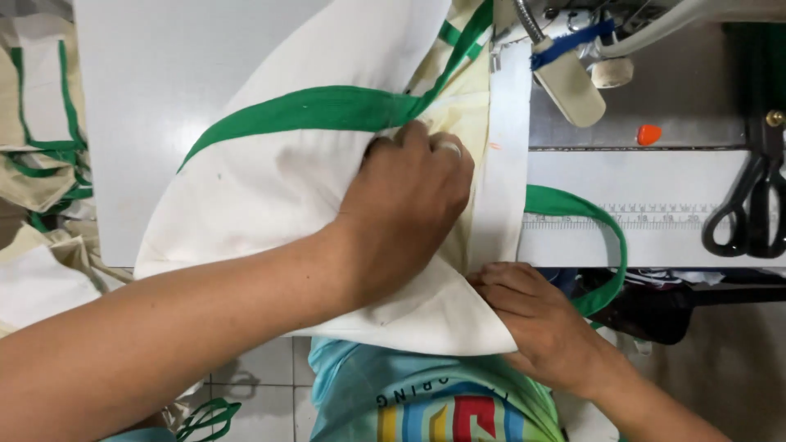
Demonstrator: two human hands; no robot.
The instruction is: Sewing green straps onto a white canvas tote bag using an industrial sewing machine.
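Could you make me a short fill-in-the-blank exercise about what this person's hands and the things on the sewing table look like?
1. The strap sewn across the cream cloth bag is ____ in colour.
2. The left hand presses flat on the ____.
3. The black scissors lie at the table's ____ edge.
4. The right hand grips the bag's ____ corner.

Missing words: green; bag; right; lower

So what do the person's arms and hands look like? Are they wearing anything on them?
Both arms are bare, with no sleeves, gloves or watch showing. The left hand has a plain silvery ring on one finger. The right hand has nothing on it that shows. The shirt below is light blue with a colourful striped print on the front.
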